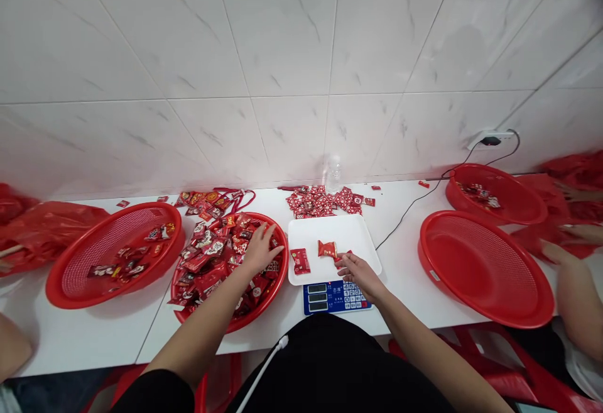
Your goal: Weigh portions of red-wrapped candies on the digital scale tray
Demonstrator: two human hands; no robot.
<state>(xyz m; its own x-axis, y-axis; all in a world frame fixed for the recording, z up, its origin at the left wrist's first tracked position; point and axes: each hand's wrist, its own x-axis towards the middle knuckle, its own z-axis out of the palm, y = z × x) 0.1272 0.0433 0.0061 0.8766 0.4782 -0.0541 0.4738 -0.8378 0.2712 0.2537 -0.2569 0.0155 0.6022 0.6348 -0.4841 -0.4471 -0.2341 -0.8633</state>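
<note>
My left hand (260,248) rests over the red plastic basket (284,261), its fingers spread on top of heaped wrapped candies (207,278). Nothing shows gripped in it. Over the white tray (365,227) of a digital scale (325,298), my right hand (360,275) has its thumb and fingers closed on a small red candy packet (349,253), partly hidden by the fingers. A flat red packet (300,261) lies at the tray's left side, and a red-orange wrapped candy (326,249) sits near its middle.
Small red packets (315,200) lie behind the scale beside a clear bottle (333,173). More packets (207,202) and a red strap are behind the full basket. Another basket (70,268) holds some candies at left. Red baskets (485,268) (494,202) and a co-worker's hands (577,243) are at right.
</note>
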